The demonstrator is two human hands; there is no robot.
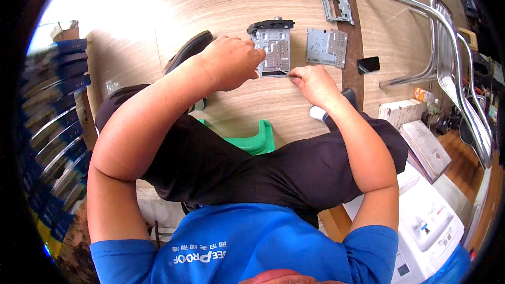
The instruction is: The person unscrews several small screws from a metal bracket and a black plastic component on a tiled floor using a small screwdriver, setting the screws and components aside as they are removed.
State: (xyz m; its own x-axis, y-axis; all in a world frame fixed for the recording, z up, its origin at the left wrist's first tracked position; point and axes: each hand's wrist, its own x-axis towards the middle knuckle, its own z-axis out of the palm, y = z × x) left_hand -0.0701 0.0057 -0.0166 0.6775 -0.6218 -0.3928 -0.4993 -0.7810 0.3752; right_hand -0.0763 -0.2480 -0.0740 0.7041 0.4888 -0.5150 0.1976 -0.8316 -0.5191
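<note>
A metal-cased car stereo [275,52] lies on the floor in front of me, its black front panel with a round knob at the far side. My left hand [234,60] is curled with its fingers against the stereo's left edge, seemingly steadying it; the thumb side is partly hidden. At the stereo's near right corner, my right hand [314,84] pinches a thin metal tool [284,72] whose tip rests by the near edge; its exact kind is too small to tell. To the right lies a flat perforated metal cover [326,47], apart from both hands.
Beyond the cover sits a grey metal frame [337,8]. A black phone [368,64] lies on the floor to the right, near a chrome chair [447,47]. A green stool [258,139] shows between my legs. Stacked blue boxes [58,110] stand at the left, a white carton [426,221] at lower right.
</note>
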